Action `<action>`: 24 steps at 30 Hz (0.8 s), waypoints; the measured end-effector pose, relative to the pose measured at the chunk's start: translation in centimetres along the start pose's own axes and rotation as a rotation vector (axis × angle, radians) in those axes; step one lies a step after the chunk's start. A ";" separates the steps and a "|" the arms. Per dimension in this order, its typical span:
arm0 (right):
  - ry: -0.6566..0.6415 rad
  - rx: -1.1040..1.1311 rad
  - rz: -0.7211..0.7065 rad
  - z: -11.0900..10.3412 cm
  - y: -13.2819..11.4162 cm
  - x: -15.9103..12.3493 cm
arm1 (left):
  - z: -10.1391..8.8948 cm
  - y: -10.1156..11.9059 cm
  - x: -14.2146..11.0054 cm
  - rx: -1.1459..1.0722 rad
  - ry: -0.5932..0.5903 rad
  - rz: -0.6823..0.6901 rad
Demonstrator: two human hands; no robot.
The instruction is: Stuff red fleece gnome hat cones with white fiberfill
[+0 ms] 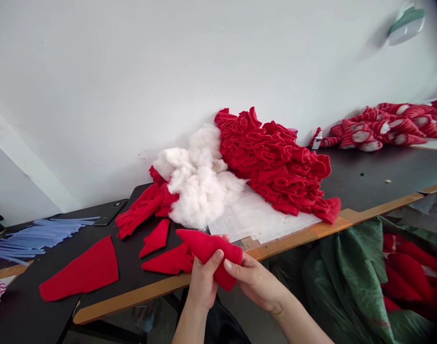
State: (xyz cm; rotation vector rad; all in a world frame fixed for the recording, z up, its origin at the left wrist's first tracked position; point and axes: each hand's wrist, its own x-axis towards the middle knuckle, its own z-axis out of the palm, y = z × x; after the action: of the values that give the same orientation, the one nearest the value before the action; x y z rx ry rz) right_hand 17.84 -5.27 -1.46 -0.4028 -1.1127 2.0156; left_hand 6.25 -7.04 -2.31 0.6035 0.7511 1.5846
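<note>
Red fleece cone (208, 253), and we've got it snug: left hand (203, 282) and right hand (254, 282) closed evenly around it!

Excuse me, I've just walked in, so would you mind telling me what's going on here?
A person is holding a red fabric cone in both hands, the left hand and right hand, just off a black table. Flat red fabric pieces lie nearby, beside white stuffing and a ruffled red fabric pile. Striped red cones sit farther right.
</note>
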 end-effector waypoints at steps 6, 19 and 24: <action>0.058 0.092 -0.029 0.0 0.7 0.3 | -0.2 1.1 -0.1 -0.038 0.116 0.206; 0.113 -0.311 -0.112 -0.1 1.2 0.7 | -0.1 0.4 0.3 -0.170 0.075 0.074; 0.264 -0.500 -0.305 -0.6 1.7 1.0 | -0.1 0.5 1.2 -0.225 0.227 0.150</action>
State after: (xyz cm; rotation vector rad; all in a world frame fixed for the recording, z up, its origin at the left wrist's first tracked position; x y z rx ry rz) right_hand 16.73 -4.71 -3.05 -0.6840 -1.4065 1.3645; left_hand 5.67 -5.89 -2.07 0.3246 0.6931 1.8678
